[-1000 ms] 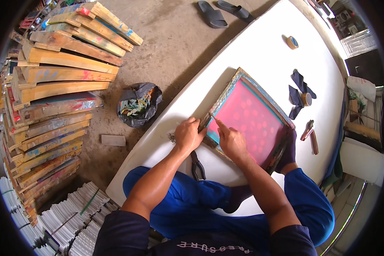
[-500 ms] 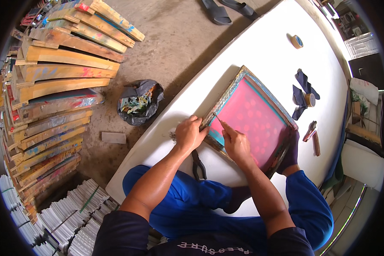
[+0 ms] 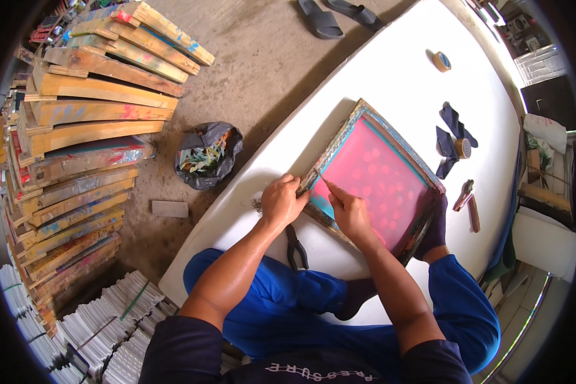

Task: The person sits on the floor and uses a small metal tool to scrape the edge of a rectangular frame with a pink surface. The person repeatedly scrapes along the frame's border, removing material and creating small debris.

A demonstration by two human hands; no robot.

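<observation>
well, right hand (image 3: 351,216) with blade (image 3: 320,175), perhaps

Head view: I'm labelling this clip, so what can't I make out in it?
All in the head view:
Thin tool: its handle is hidden by the right hand.
Left hand: most fingertips are hidden by the hand itself, so its grip on the frame is unclear.
Slippers: partly cut off by the top edge.
Scraps: too small to identify.
</observation>
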